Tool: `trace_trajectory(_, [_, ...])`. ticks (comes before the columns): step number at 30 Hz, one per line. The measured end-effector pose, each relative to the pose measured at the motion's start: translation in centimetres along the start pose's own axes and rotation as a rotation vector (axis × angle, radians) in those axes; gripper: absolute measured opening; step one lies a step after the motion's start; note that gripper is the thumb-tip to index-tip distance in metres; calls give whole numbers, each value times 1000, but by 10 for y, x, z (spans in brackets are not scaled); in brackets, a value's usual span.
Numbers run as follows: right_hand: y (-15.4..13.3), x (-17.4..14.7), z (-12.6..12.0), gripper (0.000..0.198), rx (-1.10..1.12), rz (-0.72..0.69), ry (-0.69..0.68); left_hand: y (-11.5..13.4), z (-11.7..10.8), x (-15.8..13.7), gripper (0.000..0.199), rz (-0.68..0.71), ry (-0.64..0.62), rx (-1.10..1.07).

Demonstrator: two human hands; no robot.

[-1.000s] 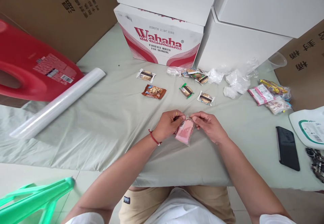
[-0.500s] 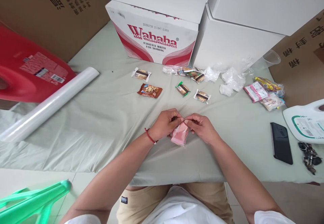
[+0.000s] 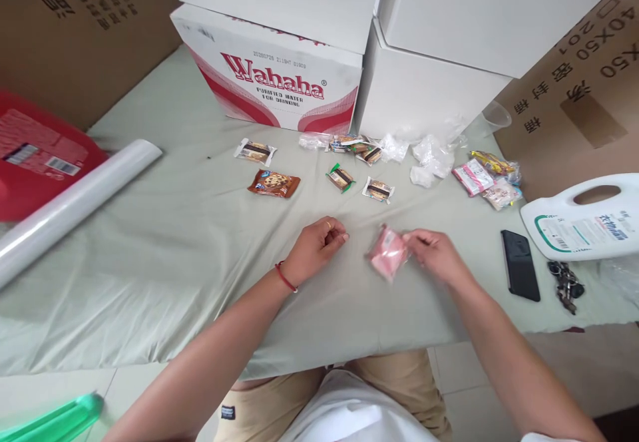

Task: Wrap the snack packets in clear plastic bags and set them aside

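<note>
And at the back it's the Wahaha carton (image 3: 274, 79), a plain white box (image 3: 279, 2) sitting on top of it! Over left, a shiny plastic roll (image 3: 74, 206) slants in front of the red jug (image 3: 40, 142). Across to the right: black phone (image 3: 520, 265), dark keys (image 3: 566, 287) near it, white handled bottle (image 3: 579, 222) just beyond the keys!

And straight ahead of you, the water carton (image 3: 272, 72) shouts "Wahaha" in big red letters with an ® beside it, "PURIFIED WATER FOR DRINKING" right beneath, and a faint stamped code above! Over to your right, the brown carton (image 3: 574, 109) gives you "40X50" and "密封桶", slanting. Below it, you catch "衣物" on the white jug (image 3: 564, 206), smaller print blurred. Left of you, barcodes on the red jug (image 3: 64, 139)!
</note>
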State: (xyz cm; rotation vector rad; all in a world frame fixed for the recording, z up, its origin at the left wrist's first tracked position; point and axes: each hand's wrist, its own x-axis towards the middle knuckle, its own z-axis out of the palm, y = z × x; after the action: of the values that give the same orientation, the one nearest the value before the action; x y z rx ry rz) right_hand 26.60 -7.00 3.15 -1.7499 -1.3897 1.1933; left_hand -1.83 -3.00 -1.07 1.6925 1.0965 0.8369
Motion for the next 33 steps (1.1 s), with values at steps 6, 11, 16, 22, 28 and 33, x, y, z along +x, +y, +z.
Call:
trace_trajectory(6, [-9,68,-146,24,187,155,623,4,-3,1,20,61,-81,126])
trace_trajectory(11, [-16,105,-224,23,167,210,851,3,-4,2,18,88,-72,120])
trace_trajectory(16, [25,91,-188,19,112,209,799,-1,-4,2,19,108,-63,113])
trace_trajectory(22, [55,52,-113,19,-52,47,438,-6,-9,2,25,0,108,-91])
trace_trajectory(28, [31,80,-106,22,-389,-91,330,-10,-19,10,21,-56,378,-245])
trace_trajectory(33, [-8,136,-112,42,-673,-326,668,-10,-16,13,18,-143,311,-207])
